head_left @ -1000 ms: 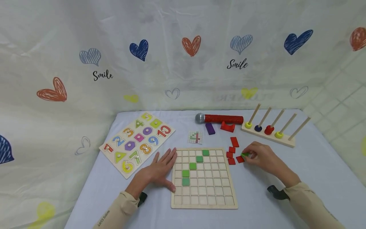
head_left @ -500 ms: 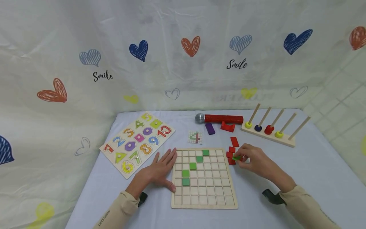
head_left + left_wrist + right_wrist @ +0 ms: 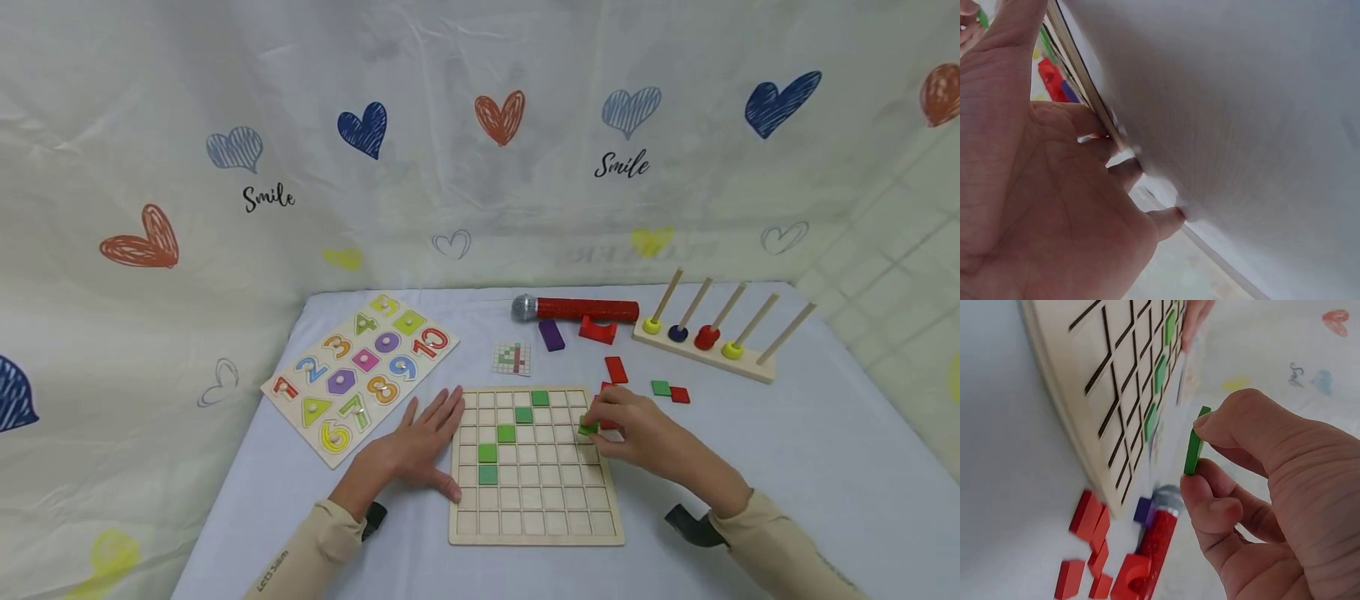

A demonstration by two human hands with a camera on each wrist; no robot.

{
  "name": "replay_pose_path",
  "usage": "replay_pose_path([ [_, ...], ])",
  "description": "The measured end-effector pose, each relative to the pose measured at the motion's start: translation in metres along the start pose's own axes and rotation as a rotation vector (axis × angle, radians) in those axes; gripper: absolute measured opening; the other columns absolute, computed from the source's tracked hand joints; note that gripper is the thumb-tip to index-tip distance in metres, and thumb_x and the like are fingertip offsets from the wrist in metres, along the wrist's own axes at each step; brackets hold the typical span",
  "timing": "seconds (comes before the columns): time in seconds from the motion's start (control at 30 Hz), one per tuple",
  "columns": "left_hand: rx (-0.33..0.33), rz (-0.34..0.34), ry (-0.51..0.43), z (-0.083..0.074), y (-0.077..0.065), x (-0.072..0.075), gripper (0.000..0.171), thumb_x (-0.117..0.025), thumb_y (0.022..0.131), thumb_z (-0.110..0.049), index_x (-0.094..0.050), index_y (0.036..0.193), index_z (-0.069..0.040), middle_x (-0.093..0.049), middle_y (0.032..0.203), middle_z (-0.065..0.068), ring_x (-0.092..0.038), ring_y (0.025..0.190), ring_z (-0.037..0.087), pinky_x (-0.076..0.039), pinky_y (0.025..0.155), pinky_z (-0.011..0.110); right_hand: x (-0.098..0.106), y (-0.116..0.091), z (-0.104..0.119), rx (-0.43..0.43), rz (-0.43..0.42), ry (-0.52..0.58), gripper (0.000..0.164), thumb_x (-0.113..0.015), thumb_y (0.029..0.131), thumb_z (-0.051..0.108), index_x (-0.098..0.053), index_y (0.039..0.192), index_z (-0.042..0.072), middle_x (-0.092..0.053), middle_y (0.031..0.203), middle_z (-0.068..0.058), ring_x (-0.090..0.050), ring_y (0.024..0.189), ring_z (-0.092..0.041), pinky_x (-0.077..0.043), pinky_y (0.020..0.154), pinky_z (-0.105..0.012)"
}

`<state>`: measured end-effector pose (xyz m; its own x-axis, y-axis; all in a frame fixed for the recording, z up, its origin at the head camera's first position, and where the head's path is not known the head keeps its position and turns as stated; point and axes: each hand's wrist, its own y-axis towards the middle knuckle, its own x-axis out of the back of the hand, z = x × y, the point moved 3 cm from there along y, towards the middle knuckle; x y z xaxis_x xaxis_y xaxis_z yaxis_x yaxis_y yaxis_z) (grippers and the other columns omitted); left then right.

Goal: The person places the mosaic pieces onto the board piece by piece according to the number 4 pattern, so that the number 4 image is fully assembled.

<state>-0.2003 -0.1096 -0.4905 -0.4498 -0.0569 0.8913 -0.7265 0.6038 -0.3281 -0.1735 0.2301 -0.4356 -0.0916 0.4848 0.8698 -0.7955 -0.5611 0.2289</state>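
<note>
My right hand point(image 3: 637, 429) pinches a green square tile point(image 3: 1196, 442) between thumb and fingers, over the right edge of the wooden grid board point(image 3: 543, 500). In the right wrist view the tile stands on edge, away from the board's surface. Several green tiles point(image 3: 487, 453) lie in the board's squares, in a slanting line from lower left to upper right. Along the board's left edge rests my left hand point(image 3: 420, 446), fingers spread and thumb at the rim. Red tiles point(image 3: 1088, 512) lie beside the board, partly hidden by my right hand in the head view.
A loose green tile point(image 3: 660, 388) and red tile point(image 3: 679, 395) lie beyond my right hand. Behind the board are a small pattern card point(image 3: 512, 358), a purple block point(image 3: 551, 336), a red microphone point(image 3: 588, 310) and a peg stand point(image 3: 705, 354). Left sits a number puzzle point(image 3: 360, 367).
Holding the green tile, my right hand has moved left from the red tiles to the board's right edge, uncovering a green and a red tile. My left hand has stayed put.
</note>
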Motion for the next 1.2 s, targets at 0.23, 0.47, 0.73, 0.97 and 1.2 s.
replay_pose_path([
  [0.23, -0.001, 0.003, 0.003, 0.001, 0.001, -0.001, 0.138, -0.086, 0.077, -0.069, -0.009, 0.173, -0.006, 0.003, 0.184, 0.009, 0.002, 0.171, 0.033, -0.001, 0.135, 0.068, -0.013, 0.009, 0.022, 0.046, 0.037, 0.012, 0.022, -0.088, 0.085, 0.004, -0.081, 0.103, 0.014, -0.067, 0.100, 0.001, -0.062, 0.091, -0.016, -0.063, 0.074, -0.024],
  [0.47, -0.015, 0.002, -0.026, 0.000, 0.000, 0.000, 0.137, -0.086, 0.078, -0.067, -0.009, 0.172, -0.005, 0.004, 0.184, 0.010, 0.003, 0.171, 0.035, 0.001, 0.134, 0.068, -0.028, 0.018, 0.042, 0.122, -0.010, -0.001, 0.024, -0.091, 0.082, 0.003, -0.081, 0.100, 0.014, -0.068, 0.102, 0.000, -0.065, 0.097, -0.015, -0.066, 0.080, -0.026],
  [0.73, -0.012, 0.000, -0.024, -0.002, -0.001, 0.002, 0.136, -0.086, 0.078, -0.067, -0.011, 0.172, -0.005, 0.001, 0.184, 0.010, 0.001, 0.171, 0.035, -0.001, 0.135, 0.068, -0.049, 0.028, 0.058, 0.182, 0.025, 0.009, 0.018, -0.087, 0.085, 0.004, -0.081, 0.099, 0.014, -0.066, 0.104, 0.000, -0.062, 0.097, -0.012, -0.063, 0.084, -0.020],
  [0.97, 0.005, 0.004, 0.013, -0.002, -0.001, -0.002, 0.136, -0.085, 0.077, -0.070, -0.012, 0.173, -0.006, 0.000, 0.184, 0.009, 0.000, 0.171, 0.034, -0.004, 0.135, 0.068, -0.060, 0.029, 0.072, 0.193, 0.075, 0.020, 0.018, -0.087, 0.087, 0.006, -0.082, 0.102, 0.015, -0.067, 0.109, -0.001, -0.062, 0.100, -0.011, -0.063, 0.089, -0.022],
  [1.2, 0.011, -0.002, 0.016, -0.001, -0.001, -0.002, 0.137, -0.085, 0.077, -0.070, -0.010, 0.173, -0.006, 0.002, 0.184, 0.009, 0.000, 0.171, 0.034, -0.004, 0.135, 0.068, -0.072, 0.034, 0.074, 0.187, 0.109, 0.031, 0.015, -0.087, 0.088, 0.006, -0.082, 0.100, 0.013, -0.067, 0.109, 0.000, -0.060, 0.104, -0.013, -0.062, 0.092, -0.025],
])
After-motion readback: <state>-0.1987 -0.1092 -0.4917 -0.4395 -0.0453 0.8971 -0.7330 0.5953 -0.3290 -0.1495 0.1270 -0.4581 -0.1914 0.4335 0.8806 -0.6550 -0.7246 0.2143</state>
